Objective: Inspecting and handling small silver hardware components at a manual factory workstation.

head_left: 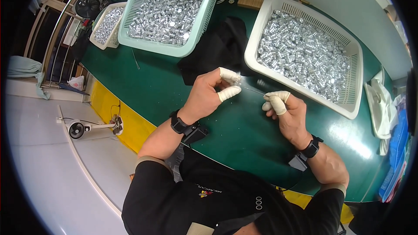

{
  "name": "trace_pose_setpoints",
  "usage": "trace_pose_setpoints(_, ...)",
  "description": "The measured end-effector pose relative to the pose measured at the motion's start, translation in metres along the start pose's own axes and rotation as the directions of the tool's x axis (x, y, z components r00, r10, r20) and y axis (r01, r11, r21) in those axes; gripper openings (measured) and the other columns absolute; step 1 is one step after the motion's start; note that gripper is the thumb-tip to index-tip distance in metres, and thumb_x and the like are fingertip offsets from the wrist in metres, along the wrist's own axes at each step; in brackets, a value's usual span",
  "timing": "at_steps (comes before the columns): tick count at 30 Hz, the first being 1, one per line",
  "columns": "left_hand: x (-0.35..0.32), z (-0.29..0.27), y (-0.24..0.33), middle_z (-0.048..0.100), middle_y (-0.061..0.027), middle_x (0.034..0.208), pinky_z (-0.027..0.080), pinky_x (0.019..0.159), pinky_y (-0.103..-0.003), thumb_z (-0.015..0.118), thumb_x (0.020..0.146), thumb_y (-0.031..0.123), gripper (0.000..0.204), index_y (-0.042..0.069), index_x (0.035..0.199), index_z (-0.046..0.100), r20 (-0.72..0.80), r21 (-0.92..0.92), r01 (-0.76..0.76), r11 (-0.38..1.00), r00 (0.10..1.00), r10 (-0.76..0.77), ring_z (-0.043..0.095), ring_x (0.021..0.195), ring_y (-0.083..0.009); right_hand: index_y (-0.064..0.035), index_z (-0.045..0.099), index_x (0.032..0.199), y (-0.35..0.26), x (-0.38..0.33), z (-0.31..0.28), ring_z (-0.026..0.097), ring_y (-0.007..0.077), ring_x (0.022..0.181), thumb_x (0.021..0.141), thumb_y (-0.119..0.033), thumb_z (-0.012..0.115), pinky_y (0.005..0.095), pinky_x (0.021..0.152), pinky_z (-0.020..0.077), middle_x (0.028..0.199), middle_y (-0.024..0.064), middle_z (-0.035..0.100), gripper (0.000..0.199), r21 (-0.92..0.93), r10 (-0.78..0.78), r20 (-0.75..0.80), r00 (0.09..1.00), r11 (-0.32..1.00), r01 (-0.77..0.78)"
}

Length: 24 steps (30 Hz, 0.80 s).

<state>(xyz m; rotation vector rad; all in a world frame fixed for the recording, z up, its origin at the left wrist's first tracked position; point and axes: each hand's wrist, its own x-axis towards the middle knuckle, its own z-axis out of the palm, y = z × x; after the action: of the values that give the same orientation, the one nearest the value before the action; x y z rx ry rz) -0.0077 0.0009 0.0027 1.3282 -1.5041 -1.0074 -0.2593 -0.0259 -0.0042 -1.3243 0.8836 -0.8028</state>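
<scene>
My left hand point(208, 90), with white finger cots on thumb and finger, pinches a small shiny silver metal part point(237, 82). In my right hand point(285, 109), also with white finger cots, is a thin metal pick point(256, 90). Its tip points left and reaches close to the part; whether it touches I cannot tell. Just beyond the pick, a blurred small silver piece point(260, 82) shows near the white basket point(251, 56). Many similar silver parts point(305, 56) fill that basket.
A pale green basket point(174, 51) and a smaller white basket point(101, 43) hold more silver parts. Black cloth point(217, 48) lies between the large baskets on the green table point(226, 137). A thin wire tool point(136, 59) rests at left, white cloth point(378, 109) at right.
</scene>
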Motion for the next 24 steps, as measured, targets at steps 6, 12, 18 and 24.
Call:
trace_pose_setpoints(6,0.0031,-0.0052,0.0011,0.072,-0.0094,0.099,0.055,0.074,-0.026,0.068,0.095,0.008,0.021,0.003,0.114,0.063,0.019,-0.312,0.124,0.942,0.992,-0.124,0.069,0.082,-0.0145,-0.0001,0.07,0.106,-0.0015,-0.0017,-0.0003,0.06,0.0066,0.069,0.103,-0.019,0.058,0.0202,0.062,0.0464,0.084,0.0035,0.07,0.022,0.028,-0.011,-0.077,0.997,1.0,0.013)
trace_pose_setpoints(12,0.0028,-0.0062,-0.0013,0.074,-0.0127,0.1,0.055,0.072,-0.027,0.065,0.098,0.014,0.022,0.003,0.117,0.062,0.032,-0.348,0.119,0.93,0.993,-0.115,0.071,0.081,-0.0172,-0.0001,0.07,0.105,-0.0008,-0.0015,-0.0005,0.06,0.0065,0.069,0.102,-0.018,0.058,0.0201,0.062,0.0462,0.083,0.0033,0.069,0.021,0.002,-0.032,-0.082,0.996,0.999,0.032)
trace_pose_setpoints(18,0.0022,-0.0042,-0.0012,0.074,-0.0121,0.099,0.055,0.071,-0.028,0.066,0.097,0.016,0.023,0.003,0.116,0.062,0.034,-0.325,0.118,0.938,0.993,-0.113,0.071,0.081,-0.0171,0.0008,0.07,0.103,0.0016,-0.0009,-0.0005,0.061,0.007,0.069,0.101,-0.015,0.059,0.0202,0.061,0.0468,0.082,0.0038,0.069,0.019,-0.012,-0.07,-0.088,0.994,0.997,0.07)
trace_pose_setpoints(24,0.0037,-0.0053,-0.0018,0.073,-0.0117,0.099,0.056,0.073,-0.027,0.066,0.097,0.009,0.021,0.003,0.117,0.062,0.063,-0.327,0.156,0.932,0.988,-0.143,0.071,0.083,-0.0164,0.0012,0.071,0.098,0.0018,0.0004,-0.0013,0.062,0.0086,0.064,0.097,-0.01,0.065,0.0235,0.058,0.0495,0.075,0.0052,0.069,0.013,-0.088,-0.187,-0.131,0.974,0.98,0.176)
